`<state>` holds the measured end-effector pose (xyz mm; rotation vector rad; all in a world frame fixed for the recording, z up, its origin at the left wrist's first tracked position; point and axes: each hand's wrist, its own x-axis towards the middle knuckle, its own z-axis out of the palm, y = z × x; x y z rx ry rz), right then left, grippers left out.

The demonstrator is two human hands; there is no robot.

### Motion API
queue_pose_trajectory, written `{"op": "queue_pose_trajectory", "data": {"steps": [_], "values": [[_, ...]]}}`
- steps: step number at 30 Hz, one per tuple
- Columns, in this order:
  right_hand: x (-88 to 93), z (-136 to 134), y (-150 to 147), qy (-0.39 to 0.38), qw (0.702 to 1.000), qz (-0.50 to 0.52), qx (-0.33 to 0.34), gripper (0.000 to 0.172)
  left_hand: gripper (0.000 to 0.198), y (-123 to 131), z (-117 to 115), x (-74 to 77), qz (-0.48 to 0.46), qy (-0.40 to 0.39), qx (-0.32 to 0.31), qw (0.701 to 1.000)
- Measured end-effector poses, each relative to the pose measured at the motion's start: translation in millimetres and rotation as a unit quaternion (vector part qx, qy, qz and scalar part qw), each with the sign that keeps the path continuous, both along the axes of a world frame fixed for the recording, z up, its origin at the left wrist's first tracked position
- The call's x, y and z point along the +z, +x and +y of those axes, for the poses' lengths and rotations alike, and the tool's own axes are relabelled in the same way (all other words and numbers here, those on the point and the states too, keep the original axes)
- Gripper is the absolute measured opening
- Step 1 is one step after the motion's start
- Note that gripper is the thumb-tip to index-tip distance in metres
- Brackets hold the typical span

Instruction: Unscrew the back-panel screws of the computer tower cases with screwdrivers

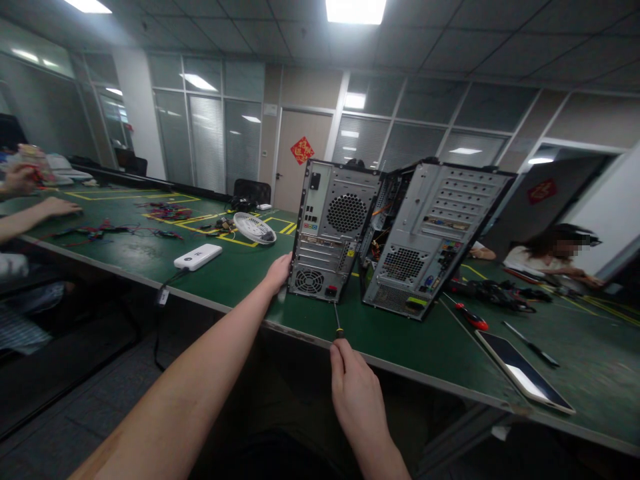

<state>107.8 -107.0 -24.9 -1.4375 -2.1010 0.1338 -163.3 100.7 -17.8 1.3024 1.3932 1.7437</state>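
Note:
A screwdriver is in my right hand, its fingers closed round the handle. The shaft points up to the lower rear edge of a computer case; whether the tip touches a screw is too small to tell. My left hand lies against the lower left side of this case, its fingers mostly hidden. The case stands upright, its rear panel with fan grilles and ports towards me. Close on its right is a second computer case, also upright, with wires and parts showing along its open left side.
On the green table are a white power bank with a cable, a white basket and loose wires. To the right lie a red-black screwdriver, a thin dark tool and a phone. Other people sit at both sides.

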Motion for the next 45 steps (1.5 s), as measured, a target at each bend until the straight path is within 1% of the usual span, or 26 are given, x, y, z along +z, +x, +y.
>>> {"op": "queue_pose_trajectory", "data": {"steps": [4,5,8,10,12,14,16,18,19,20,23,26,30,32,35,38,42,45], "values": [[4.3,3,3,-0.049,0.996,0.074,0.03,0.016,0.05,0,0,0.8,0.003,-0.005,-0.001,1.0],[5.0,4,3,-0.064,0.993,0.089,0.033,0.019,0.05,0,0,0.8,0.005,-0.005,-0.002,1.0],[7.1,4,5,-0.117,0.985,0.12,0.052,0.036,0.05,0,1,0.4,0.006,-0.006,-0.002,1.0],[8.5,4,8,-0.15,0.976,0.135,0.078,0.046,0.05,0,1,0.0,0.0,-0.008,-0.004,1.0],[9.9,5,12,-0.179,0.966,0.151,0.106,0.052,0.05,0,1,-0.2,-0.004,-0.007,-0.007,1.0],[11.7,6,17,-0.213,0.951,0.18,0.137,0.053,0.05,0,1,-0.1,-0.007,-0.005,-0.008,1.0],[14.0,7,22,-0.255,0.926,0.218,0.172,0.052,0.049,0,0,0.1,-0.009,-0.001,-0.009,1.0],[17.0,9,27,-0.284,0.908,0.235,0.199,0.049,0.049,1,0,0.3,-0.013,-0.002,-0.01,1.0],[18.6,9,29,-0.284,0.909,0.225,0.204,0.044,0.049,1,0,0.3,-0.016,-0.003,-0.011,1.0],[20.1,9,31,-0.275,0.917,0.206,0.204,0.04,0.049,1,0,0.3,-0.018,-0.006,-0.012,1.0],[23.5,6,35,-0.212,0.949,0.142,0.184,0.03,0.049,1,0,0.0,-0.021,-0.009,-0.014,1.0],[24.2,2,34,-0.152,0.968,0.11,0.164,0.031,0.049,0,0,0.1,-0.014,-0.004,-0.012,1.0],[25.8,-3,32,-0.093,0.981,0.065,0.159,0.033,0.049,1,-2,1.7,-0.008,-0.002,-0.009,1.0],[28.3,-5,32,-0.086,0.981,0.038,0.17,0.034,0.05,1,-3,2.5,-0.017,-0.006,-0.012,1.0],[32.8,-7,31,-0.099,0.978,0.001,0.182,0.034,0.049,1,-3,2.7,-0.015,-0.004,-0.012,1.0],[35.8,-7,31,-0.111,0.976,-0.025,0.184,0.03,0.048,1,-1,1.8,-0.003,0.002,-0.007,1.0],[36.1,-6,32,-0.117,0.978,-0.033,0.172,0.026,0.048,1,-1,1.6,-0.009,-0.002,-0.007,1.0],[35.4,-6,33,-0.113,0.978,-0.037,0.171,0.029,0.047,2,-3,2.6,-0.007,-0.002,-0.007,1.0]]}}
